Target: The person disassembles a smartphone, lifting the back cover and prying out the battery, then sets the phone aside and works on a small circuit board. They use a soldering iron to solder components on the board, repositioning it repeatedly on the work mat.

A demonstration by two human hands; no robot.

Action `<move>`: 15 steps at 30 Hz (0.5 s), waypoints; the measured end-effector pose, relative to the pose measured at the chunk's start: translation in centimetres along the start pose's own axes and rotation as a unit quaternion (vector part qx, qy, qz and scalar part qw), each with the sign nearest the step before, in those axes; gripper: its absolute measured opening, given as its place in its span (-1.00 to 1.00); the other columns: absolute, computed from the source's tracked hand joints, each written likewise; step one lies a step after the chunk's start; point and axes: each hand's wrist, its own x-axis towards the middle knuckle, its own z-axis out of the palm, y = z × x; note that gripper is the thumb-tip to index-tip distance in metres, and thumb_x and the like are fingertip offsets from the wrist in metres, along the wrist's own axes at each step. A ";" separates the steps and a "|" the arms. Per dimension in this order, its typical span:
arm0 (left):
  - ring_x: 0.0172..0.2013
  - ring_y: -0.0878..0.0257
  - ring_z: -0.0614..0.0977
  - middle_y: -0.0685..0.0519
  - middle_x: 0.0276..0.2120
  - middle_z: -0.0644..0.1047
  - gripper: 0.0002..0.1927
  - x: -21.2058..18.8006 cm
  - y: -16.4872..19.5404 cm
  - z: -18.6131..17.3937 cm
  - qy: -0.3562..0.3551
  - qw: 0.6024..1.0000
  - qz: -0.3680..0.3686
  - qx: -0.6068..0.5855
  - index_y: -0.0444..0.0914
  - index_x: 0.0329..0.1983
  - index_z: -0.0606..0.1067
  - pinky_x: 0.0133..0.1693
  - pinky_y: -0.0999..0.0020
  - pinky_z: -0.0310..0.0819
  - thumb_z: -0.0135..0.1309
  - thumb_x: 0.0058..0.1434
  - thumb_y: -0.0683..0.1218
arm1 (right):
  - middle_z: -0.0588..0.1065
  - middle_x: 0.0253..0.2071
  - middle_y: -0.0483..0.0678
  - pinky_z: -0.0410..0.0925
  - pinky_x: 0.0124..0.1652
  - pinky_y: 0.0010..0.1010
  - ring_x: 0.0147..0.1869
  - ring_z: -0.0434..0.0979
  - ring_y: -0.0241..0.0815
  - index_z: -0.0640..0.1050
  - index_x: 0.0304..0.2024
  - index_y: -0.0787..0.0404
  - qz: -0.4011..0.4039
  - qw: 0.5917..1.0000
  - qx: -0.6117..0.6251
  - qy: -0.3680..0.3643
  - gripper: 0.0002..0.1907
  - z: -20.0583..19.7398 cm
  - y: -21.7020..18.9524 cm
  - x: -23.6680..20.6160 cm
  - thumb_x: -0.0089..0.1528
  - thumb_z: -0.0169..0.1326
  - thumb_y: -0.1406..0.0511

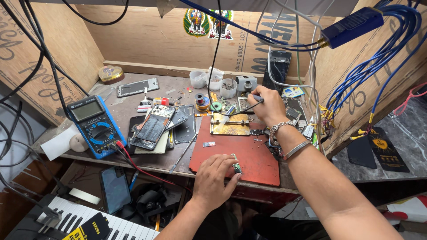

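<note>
My left hand (215,178) rests on a red work mat (253,155) near its front edge and pinches a small green circuit board (237,167). My right hand (269,106) reaches to the back of the mat and grips a soldering iron (231,114); its tip points down-left over a brass board holder (231,124). Metal bracelets circle that wrist. A small chip (208,144) lies loose on the mat between the hands.
A blue multimeter (95,126) with red leads sits at the left. Opened phones (153,126) and back covers lie beside the mat. Small cups (228,87), solder spools and a phone (276,69) stand at the back. Blue cables hang at right. A keyboard (89,218) is below.
</note>
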 end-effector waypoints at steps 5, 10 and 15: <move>0.05 0.03 0.56 0.01 -0.02 0.57 -0.63 0.1 0.0 -0.1 -0.005 1.000 -0.003 -0.001 -0.22 0.01 0.49 0.06 0.07 0.40 0.23 0.16 -0.03 | 0.64 -0.35 0.04 0.45 -0.27 -0.16 -0.28 0.65 0.06 0.65 -0.15 0.12 0.027 0.999 -0.019 0.007 -0.71 -1.6 -2.9 -1.2 0.23 0.12 0.10; 0.05 0.03 0.56 0.01 -0.01 0.57 -0.63 0.1 0.0 0.1 -0.006 1.000 -0.004 0.003 -0.21 0.01 0.49 0.06 0.07 0.40 0.23 0.17 -0.03 | 0.65 -0.31 0.00 0.50 -0.22 -0.34 -0.25 0.70 -0.14 0.47 0.23 0.22 -0.003 0.988 0.156 -0.004 -0.51 -4.0 -3.9 -5.7 0.29 -0.02 0.15; 0.06 0.03 0.56 0.02 0.01 0.57 -0.63 0.1 0.1 0.6 -0.001 1.000 -0.007 0.013 -0.20 0.01 0.49 0.06 0.07 0.40 0.23 0.15 -0.03 | 0.64 -0.12 0.00 0.50 -0.17 -0.45 -0.09 0.66 -0.25 0.51 0.16 0.34 0.081 0.901 0.423 -0.051 -0.59 -4.4 -1.5 -12.2 0.31 0.00 0.26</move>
